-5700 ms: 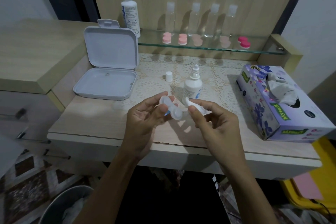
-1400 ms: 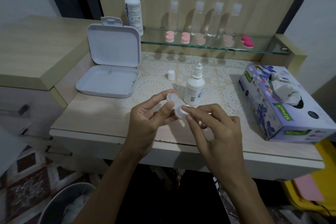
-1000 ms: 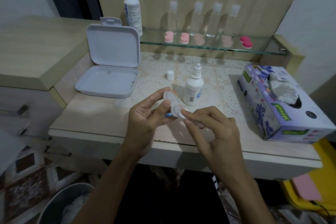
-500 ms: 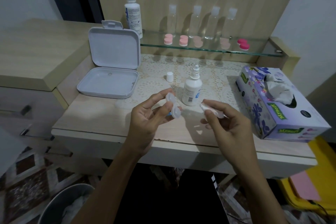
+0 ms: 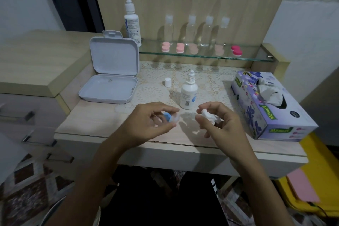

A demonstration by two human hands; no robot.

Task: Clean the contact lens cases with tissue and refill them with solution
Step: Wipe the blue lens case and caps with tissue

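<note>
1. The left hand (image 5: 154, 121) pinches a small translucent plastic contact lens case (image 5: 171, 118) between thumb and fingers, above the front part of the pale wooden table (image 5: 95, 121).
2. The case shows a clear, rounded well towards the right and a blue part towards the palm; the fingers hide much of it.
3. Its long axis runs roughly left to right, with the clear end pointing at the right hand (image 5: 218, 121); which face is up cannot be told.
4. The right hand, apart from the left, pinches a crumpled white wad of tissue (image 5: 208, 116) with its fingers curled round it.
5. A small white solution bottle (image 5: 189, 95), upright with its cap off, stands just behind the hands; its little white cap (image 5: 167, 82) stands to its left on the lace mat.
6. A purple floral tissue box (image 5: 269, 106) lies to the right, and an open white hinged plastic box (image 5: 111, 75) to the left.
</note>
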